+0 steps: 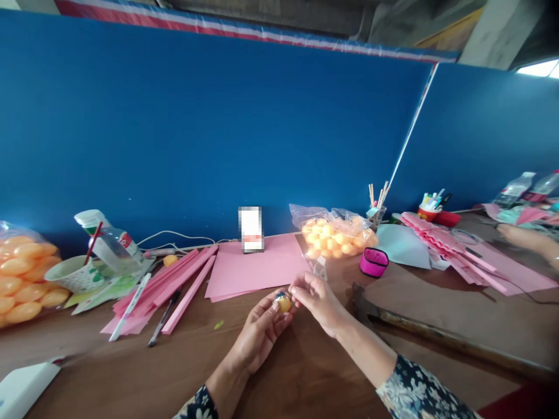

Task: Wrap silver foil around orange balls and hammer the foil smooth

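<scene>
Low over the brown table, my left hand (266, 326) grips a small round ball (283, 302), yellow below with a shiny silver-dark top. Its fingers wrap around the ball from the left and beneath. My right hand (318, 299) is closed in a pinch at the ball's right edge. Whatever sits between those fingertips is too small to make out. Just behind both hands lie large pink paper sheets (257, 265). A clear bag of orange balls (334, 235) stands behind my right hand.
A hammer (437, 331) lies along the right side. Pink paper strips (170, 279), a white pen (131, 308) and a black pen (163, 320) are at left, near a paper cup (72, 274) and bottle (116, 244). A magenta band (374, 263) stands right. Another person's hand (524, 238) is far right.
</scene>
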### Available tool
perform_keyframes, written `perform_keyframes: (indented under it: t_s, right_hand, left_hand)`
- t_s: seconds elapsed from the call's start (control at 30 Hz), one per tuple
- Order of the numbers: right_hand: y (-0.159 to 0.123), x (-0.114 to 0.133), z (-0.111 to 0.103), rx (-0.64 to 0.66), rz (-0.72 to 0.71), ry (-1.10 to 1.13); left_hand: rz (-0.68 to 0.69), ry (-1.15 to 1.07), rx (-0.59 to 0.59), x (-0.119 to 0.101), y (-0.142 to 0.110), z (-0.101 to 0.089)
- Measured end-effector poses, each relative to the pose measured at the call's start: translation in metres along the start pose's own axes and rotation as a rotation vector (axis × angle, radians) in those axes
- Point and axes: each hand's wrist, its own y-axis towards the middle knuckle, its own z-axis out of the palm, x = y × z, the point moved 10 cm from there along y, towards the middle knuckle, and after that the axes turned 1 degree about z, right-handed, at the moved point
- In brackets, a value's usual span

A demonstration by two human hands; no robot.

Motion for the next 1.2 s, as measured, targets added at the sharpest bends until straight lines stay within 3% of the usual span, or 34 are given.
perform_keyframes:
  t_s: [0.37, 0.8, 1.2]
  right_hand:
    - [0.003, 0.006, -0.011, -0.076, -0.168, -0.237]
    - [-0.007, -0.026, -0.006, -0.042, 0.007, -0.062]
    - [-0.006, -0.041, -0.005, -0.051, 0.104, 0.156]
  left_hand:
    - [0.006, -0.005, -0.063, 0.0, 0.002, -0.011]
    - [0.155, 0.043, -0.206, -0.012, 0.004, -0.027]
    - [0.138, 0.059, -0.169, -0.009, 0.005, -0.023]
